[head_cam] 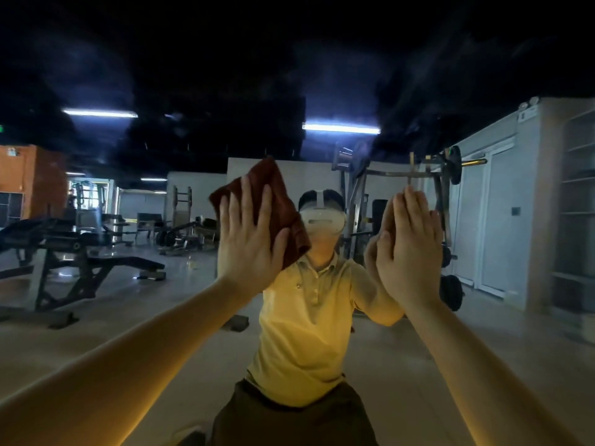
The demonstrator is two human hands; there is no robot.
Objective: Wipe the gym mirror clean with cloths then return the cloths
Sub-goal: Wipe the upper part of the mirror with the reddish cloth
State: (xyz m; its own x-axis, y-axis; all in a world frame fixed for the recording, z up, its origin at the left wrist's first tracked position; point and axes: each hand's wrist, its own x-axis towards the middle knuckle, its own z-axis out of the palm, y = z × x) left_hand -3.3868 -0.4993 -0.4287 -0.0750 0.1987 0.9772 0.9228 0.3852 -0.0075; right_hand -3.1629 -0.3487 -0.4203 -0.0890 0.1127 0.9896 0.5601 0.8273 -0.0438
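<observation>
Straight-fingered, your left hand presses a rust-brown cloth flat against the gym mirror, level with your reflected headset. Your right hand lies open-palmed on the mirror to its right, apart; whether a second cloth sits beneath cannot be told. At upper right, the wall sign is too blurred to read.

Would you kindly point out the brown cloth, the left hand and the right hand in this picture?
brown cloth (262,170), head view, upper fold above the fingertips.
left hand (248,246), head view, back of the hand.
right hand (412,252), head view, back of the hand.
</observation>
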